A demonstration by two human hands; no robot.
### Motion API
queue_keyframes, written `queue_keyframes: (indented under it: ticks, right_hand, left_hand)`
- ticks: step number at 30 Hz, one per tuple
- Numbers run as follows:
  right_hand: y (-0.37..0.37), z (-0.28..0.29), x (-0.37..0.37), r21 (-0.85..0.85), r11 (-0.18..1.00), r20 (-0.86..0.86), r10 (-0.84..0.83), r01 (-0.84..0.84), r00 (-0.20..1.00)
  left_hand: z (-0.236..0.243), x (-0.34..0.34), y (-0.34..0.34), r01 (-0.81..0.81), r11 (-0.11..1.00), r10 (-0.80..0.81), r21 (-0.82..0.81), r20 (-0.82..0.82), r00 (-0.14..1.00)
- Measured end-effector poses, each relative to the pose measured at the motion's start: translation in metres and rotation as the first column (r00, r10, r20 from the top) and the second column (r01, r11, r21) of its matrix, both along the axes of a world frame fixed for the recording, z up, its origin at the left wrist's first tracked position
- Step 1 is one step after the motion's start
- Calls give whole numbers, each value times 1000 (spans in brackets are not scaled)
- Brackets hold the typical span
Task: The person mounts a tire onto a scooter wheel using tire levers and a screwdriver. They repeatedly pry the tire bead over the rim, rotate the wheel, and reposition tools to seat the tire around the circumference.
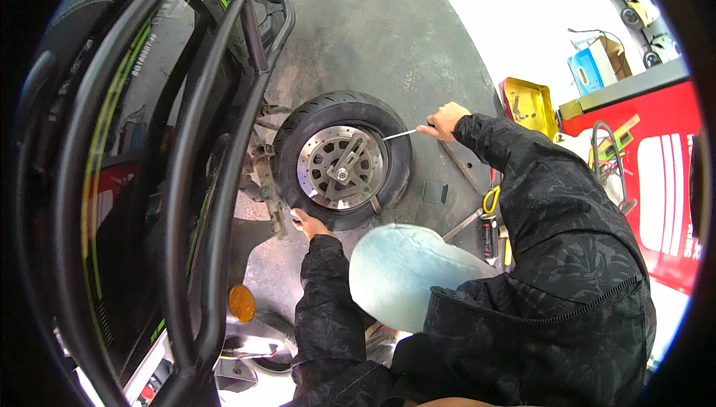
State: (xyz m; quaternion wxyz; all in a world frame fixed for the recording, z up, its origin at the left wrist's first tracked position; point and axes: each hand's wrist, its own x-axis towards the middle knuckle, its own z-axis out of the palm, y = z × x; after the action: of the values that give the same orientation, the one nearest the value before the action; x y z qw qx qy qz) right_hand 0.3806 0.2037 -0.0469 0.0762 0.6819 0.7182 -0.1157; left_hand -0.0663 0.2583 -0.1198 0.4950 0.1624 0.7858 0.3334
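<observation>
A wheel lies flat on the floor: a black tyre (394,176) round a silver rim with a drilled brake disc (313,153) and a slotted metal piece across its hub. My right hand (443,122) is closed on a slim metal lever (400,134), whose far end meets the inside of the tyre at the upper right. My left hand (308,224) is closed at the tyre's lower left edge; what is in its fingers is too small to make out. Another short bar (374,203) sticks out at the rim's lower right.
A dark vehicle with tubular bars (179,183) fills the left side. Scissors with yellow handles (491,199) and other tools lie right of the wheel, near a yellow tray (528,105), a blue box (588,64) and a red cabinet (656,198). A pale cap-like shape (403,273) covers the lower middle.
</observation>
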Motion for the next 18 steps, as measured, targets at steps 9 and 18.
queue_keyframes:
  ticks: [9, 18]
  right_hand:
    - [-3, -47, 22, 54, 998, -23, 46, -45, 999]
    - [8, -48, 9, 51, 997, 12, -52, 52, 999]
  left_hand:
    - [-9, 10, -21, -54, 977, 55, 208, -3, 998]
    - [-51, -1, -9, -122, 960, 137, 253, -43, 990]
